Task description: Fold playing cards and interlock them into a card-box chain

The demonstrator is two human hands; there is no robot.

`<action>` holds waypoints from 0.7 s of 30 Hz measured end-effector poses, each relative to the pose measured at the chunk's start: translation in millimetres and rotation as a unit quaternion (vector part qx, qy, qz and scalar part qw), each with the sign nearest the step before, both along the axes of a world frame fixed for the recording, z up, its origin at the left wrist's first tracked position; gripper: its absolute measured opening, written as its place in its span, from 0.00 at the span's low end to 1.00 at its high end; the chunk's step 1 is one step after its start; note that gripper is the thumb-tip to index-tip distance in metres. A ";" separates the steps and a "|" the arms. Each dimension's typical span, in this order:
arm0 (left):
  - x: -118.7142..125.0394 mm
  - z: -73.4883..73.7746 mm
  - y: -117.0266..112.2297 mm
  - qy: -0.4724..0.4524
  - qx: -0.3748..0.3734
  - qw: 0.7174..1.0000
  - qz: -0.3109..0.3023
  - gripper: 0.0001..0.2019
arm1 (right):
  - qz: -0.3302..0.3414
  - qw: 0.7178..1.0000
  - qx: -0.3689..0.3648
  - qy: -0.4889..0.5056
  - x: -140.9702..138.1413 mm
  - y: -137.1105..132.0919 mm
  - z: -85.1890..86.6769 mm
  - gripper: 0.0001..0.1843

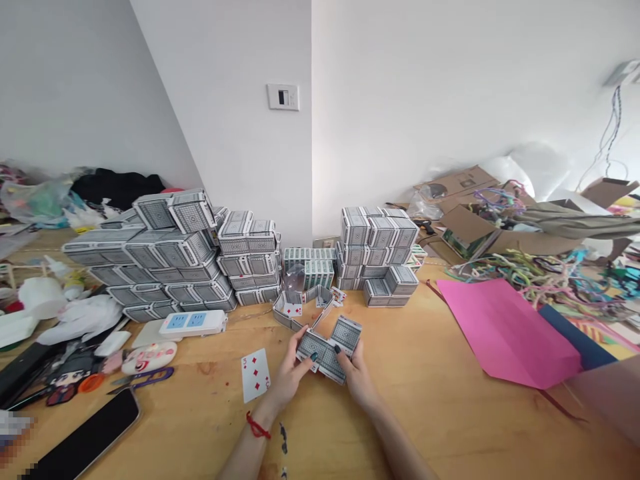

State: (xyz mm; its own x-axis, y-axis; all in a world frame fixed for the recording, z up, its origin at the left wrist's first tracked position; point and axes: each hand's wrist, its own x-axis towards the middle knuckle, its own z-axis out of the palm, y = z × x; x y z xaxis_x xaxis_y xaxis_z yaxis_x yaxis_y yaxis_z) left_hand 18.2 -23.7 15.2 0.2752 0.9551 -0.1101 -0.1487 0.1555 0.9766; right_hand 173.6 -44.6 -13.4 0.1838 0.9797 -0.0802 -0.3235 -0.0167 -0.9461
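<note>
Between my hands are grey-backed playing cards, their patterned backs facing up. My left hand grips them at the left end, its thumb lying on top. From the right, my right hand holds the other end, with one card tilted up beside its thumb. Just beyond my fingers, a ring of folded cards stands on the table. A loose three of diamonds lies face up left of my left hand. Which fingers press beneath the cards is hidden.
Stacks of card-built blocks rise at the left and right. A power strip, a purple cutter and a black phone lie left. Pink paper, yarn and cardboard boxes cover the right side of the wooden table.
</note>
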 end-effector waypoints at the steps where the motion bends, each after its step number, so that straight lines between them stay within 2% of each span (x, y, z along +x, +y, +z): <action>1: -0.2 -0.5 0.7 0.005 0.003 1.000 0.005 0.27 | 0.001 1.000 0.002 0.001 -0.2 0.2 0.0 0.25; 6: -3.7 -4.0 7.2 0.035 -0.008 0.998 0.048 0.27 | 0.029 0.999 0.022 0.011 -5.2 -0.7 10.7 0.29; 9: -7.9 -5.3 11.6 0.023 -0.039 0.996 0.071 0.26 | 0.045 0.998 0.039 0.018 -6.5 -2.0 16.5 0.23; 12: -11.9 -7.1 14.9 -0.009 -0.064 0.994 0.091 0.27 | 0.020 0.999 0.037 0.015 3.5 -0.5 16.2 0.20; 14: -13.8 -9.4 16.9 -0.029 -0.069 0.991 0.108 0.27 | -0.040 0.998 0.053 0.016 22.0 4.3 17.6 0.21; 16: -15.3 -12.3 18.8 -0.038 -0.069 0.990 0.118 0.26 | -0.156 0.982 0.101 -0.012 52.3 13.5 25.1 0.18; 18: -16.6 -15.0 20.2 -0.030 -0.058 0.991 0.117 0.24 | -0.285 0.946 0.137 -0.075 93.3 27.8 39.1 0.15; 21: -17.9 -16.3 21.1 0.007 -0.021 0.994 0.103 0.21 | -0.364 0.898 0.121 -0.213 162.6 58.3 64.0 0.15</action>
